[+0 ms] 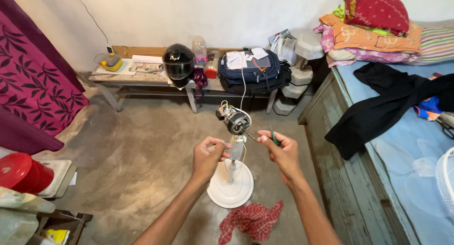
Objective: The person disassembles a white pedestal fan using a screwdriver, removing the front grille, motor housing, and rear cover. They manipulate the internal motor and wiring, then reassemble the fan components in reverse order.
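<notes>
A bare fan motor (233, 119) with loose wires sits atop a white stand (237, 150) on a round white base (231, 186) on the concrete floor. My left hand (208, 156) is closed just left of the stand's neck, pinching something small that I cannot make out. My right hand (282, 151) is to the right of the motor and grips a thin green-handled tool (273, 135), its tip pointing toward the motor shaft. A white cable (243, 86) runs from the motor up to the bench.
A red checked cloth (251, 220) lies by the base. A low bench (142, 77) behind holds a black helmet (178, 63), a blue backpack (253, 70), bottles. A bed (402, 145) with dark clothing and a fan guard (445, 174) is at right. A red lid (21, 171) sits at left.
</notes>
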